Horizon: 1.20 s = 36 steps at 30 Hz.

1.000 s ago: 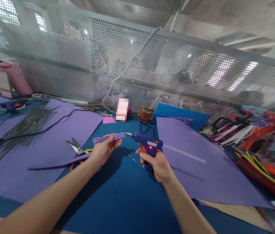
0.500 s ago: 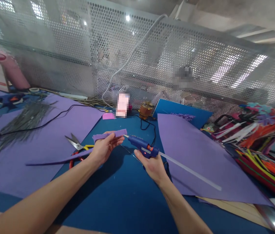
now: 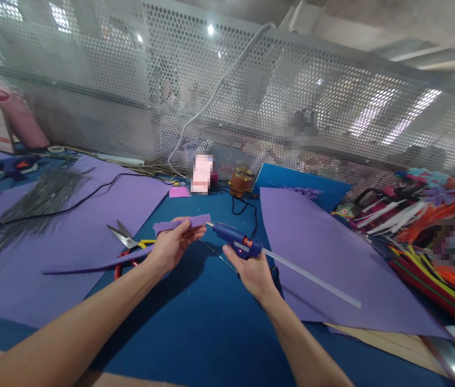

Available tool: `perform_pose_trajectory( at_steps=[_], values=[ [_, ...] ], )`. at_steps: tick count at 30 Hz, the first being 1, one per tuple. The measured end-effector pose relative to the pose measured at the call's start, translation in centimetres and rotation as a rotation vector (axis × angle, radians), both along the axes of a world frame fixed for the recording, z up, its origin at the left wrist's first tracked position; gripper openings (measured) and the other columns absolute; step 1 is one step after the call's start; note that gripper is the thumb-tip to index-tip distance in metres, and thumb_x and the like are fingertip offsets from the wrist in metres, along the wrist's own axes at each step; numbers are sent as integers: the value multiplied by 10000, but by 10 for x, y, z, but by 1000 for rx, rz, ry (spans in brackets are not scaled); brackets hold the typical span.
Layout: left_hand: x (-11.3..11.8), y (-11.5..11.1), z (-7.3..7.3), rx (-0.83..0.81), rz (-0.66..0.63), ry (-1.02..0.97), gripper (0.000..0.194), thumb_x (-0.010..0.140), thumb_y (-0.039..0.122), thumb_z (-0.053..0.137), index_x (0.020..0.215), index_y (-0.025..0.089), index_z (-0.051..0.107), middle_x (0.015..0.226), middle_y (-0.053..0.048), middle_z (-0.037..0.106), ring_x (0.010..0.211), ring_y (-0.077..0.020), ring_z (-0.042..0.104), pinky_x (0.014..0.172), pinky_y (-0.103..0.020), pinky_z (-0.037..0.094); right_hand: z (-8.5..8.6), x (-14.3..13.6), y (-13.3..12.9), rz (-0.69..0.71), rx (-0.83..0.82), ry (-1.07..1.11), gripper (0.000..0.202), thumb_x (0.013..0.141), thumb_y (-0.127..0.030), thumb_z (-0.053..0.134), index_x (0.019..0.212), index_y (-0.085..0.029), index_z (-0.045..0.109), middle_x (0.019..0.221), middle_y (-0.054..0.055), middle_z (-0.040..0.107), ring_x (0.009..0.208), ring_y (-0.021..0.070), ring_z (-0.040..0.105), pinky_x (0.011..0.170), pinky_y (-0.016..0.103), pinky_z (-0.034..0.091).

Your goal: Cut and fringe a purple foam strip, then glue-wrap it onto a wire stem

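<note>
My left hand is closed on a strip of purple crepe paper, pinched between thumb and fingers. The strip's long tail trails off to the left past my wrist. My right hand grips a blue hot glue gun, its metal nozzle at the right end of the strip. Whether the tip touches the paper I cannot tell. A long clear glue stick pokes out of the gun's back. A thin wire runs between the two hands.
Open scissors lie just left of my left hand. Purple paper sheets cover both sides of the blue table. Grey wires and a black cord lie left. Coloured pipe cleaners are piled right. A perforated screen stands behind.
Both hands, the paper strip and the gun hold nearly the same place. The glue stick's free end sits slightly nearer the gun.
</note>
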<state>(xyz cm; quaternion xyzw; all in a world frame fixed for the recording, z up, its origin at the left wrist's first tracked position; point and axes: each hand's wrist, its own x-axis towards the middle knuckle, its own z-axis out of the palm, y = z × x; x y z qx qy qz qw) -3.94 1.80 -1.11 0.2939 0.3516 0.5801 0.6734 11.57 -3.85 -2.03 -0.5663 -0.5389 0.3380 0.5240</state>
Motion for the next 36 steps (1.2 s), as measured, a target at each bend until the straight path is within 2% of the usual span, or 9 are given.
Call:
perform_pose_trajectory(
  at_steps=[15,22,28,36],
  values=[
    [1,-2,5,-14,12,-19,108,758,53,497,681,118,534,627,-95,670,608,-166,654,614,-252,514,3,2,1,4,28,-51,239,681,-390,596,633,-156,577,546,7,548,524,142,500,553,287,432],
    [0,-2,4,4,5,-9,148,785,51,446,686,126,527,630,-80,675,610,-153,655,603,-238,520,6,2,1,-7,18,-50,241,673,-387,599,633,-151,576,541,1,528,522,133,476,541,274,418],
    [0,0,2,13,-5,-16,150,792,52,438,692,126,521,648,-87,680,623,-155,659,616,-237,523,9,2,1,-1,20,-38,251,668,-366,596,547,-168,500,473,-33,438,454,99,393,478,250,370],
    [1,-1,5,-1,2,-34,142,779,49,461,678,122,527,629,-96,672,612,-162,658,603,-235,518,7,3,1,2,20,-54,277,669,-391,589,533,-179,475,475,-31,426,457,105,387,488,258,362]
  ],
)
